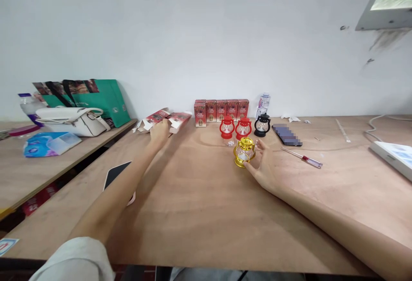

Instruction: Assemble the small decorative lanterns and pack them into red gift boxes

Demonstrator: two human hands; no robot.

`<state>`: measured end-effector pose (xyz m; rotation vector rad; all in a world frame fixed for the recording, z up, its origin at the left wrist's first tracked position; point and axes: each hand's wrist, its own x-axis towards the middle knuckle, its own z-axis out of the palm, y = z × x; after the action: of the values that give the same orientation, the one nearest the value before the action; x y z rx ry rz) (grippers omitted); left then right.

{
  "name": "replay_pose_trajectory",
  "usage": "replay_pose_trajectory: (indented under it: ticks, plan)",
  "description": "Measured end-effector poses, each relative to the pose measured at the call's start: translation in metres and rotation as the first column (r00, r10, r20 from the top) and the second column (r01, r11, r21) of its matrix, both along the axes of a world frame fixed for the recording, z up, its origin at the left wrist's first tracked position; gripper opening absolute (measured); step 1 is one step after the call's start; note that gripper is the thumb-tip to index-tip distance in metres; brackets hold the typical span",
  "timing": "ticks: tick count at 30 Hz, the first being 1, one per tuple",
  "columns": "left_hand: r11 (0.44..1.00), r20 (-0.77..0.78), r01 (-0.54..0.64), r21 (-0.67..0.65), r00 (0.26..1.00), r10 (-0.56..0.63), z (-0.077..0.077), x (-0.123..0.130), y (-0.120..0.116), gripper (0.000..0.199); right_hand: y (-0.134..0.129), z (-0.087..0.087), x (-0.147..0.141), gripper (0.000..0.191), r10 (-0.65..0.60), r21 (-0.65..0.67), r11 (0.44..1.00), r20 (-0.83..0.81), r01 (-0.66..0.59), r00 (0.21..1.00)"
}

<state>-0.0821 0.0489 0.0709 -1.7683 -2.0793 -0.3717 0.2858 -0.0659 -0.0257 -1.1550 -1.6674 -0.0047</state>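
A small gold lantern (243, 157) stands upright near the middle of the table. My right hand (264, 167) is closed around its right side, the thumb at the base and the fingers by the upper part. Far to the left, my left hand (160, 130) is at a pile of open red cardboard boxes (180, 120), its fingers bunched on one box and partly hidden. Behind the gold lantern are two red lanterns (227, 128) and a black lantern (262, 126), all upright.
Several closed red boxes (216, 111) stand in a row by the wall, a bottle (264, 105) to their right. A dark phone (287, 135) and a screwdriver (304, 158) lie right; another phone (117, 173) is under my left forearm. A white bag (74, 120) sits on the left table.
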Motion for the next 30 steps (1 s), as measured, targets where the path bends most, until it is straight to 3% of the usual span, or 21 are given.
replay_pose_trajectory:
  ticks: [2, 4, 6, 8, 10, 13, 15, 17, 20, 23, 25, 28, 30]
  plan:
    - [0.996, 0.060, -0.042, 0.084, 0.998, 0.037, 0.021, -0.009, -0.017, 0.035, -0.008, 0.006, -0.003, 0.078, -0.053, 0.208, 0.977, 0.079, 0.036, 0.995]
    - [0.979, 0.156, -0.071, 0.190, 0.987, 0.042, 0.042, -0.015, -0.040, 0.037, -0.017, 0.012, -0.009, 0.077, -0.066, 0.396, 0.918, 0.157, -0.002, 0.985]
    - [0.937, 0.200, 0.010, 0.349, 0.976, -0.085, 0.061, -0.015, -0.066, 0.043, -0.024, 0.015, -0.015, 0.078, -0.028, 0.527, 0.842, 0.257, -0.116, 0.966]
    - [0.881, 0.227, 0.040, 0.471, 0.960, -0.164, 0.076, -0.011, -0.093, 0.043, -0.029, 0.014, -0.023, 0.076, 0.019, 0.573, 0.787, 0.345, -0.227, 0.938]
    - [0.883, 0.223, 0.086, 0.462, 0.952, -0.210, 0.086, -0.002, -0.119, 0.045, -0.031, 0.012, -0.031, 0.077, 0.054, 0.574, 0.770, 0.376, -0.278, 0.925]
    - [0.949, 0.145, 0.196, 0.245, 0.961, -0.236, 0.093, 0.014, -0.151, 0.046, -0.030, 0.013, -0.041, 0.083, 0.091, 0.540, 0.791, 0.362, -0.288, 0.928]
    - [0.949, 0.026, 0.253, 0.186, 0.965, -0.262, 0.092, 0.026, -0.166, 0.040, -0.029, 0.015, -0.046, 0.087, 0.115, 0.516, 0.801, 0.366, -0.304, 0.924]
    - [0.904, -0.119, 0.321, 0.282, 0.947, -0.298, 0.088, 0.038, -0.177, 0.031, -0.027, 0.017, -0.050, 0.090, 0.148, 0.490, 0.807, 0.373, -0.330, 0.916]
    - [0.738, -0.325, 0.500, 0.453, 0.863, -0.385, 0.077, 0.058, -0.182, 0.017, -0.026, 0.017, -0.056, 0.092, 0.241, 0.438, 0.811, 0.351, -0.387, 0.905]
    - [0.584, -0.426, 0.706, 0.400, 0.707, -0.564, 0.059, 0.079, -0.177, 0.009, -0.025, 0.015, -0.063, 0.091, 0.394, 0.365, 0.808, 0.251, -0.463, 0.884]
    - [0.498, -0.392, 0.798, 0.340, 0.602, -0.696, 0.043, 0.092, -0.172, 0.009, -0.025, 0.014, -0.067, 0.090, 0.473, 0.341, 0.793, 0.176, -0.504, 0.863]
    - [0.395, -0.170, 0.862, 0.319, 0.462, -0.871, 0.019, 0.106, -0.167, 0.010, -0.026, 0.015, -0.070, 0.083, 0.529, 0.364, 0.752, 0.164, -0.550, 0.832]
    - [0.420, 0.059, 0.838, 0.350, 0.427, -0.902, 0.006, 0.110, -0.166, 0.009, -0.028, 0.016, -0.070, 0.073, 0.543, 0.379, 0.725, 0.200, -0.575, 0.816]
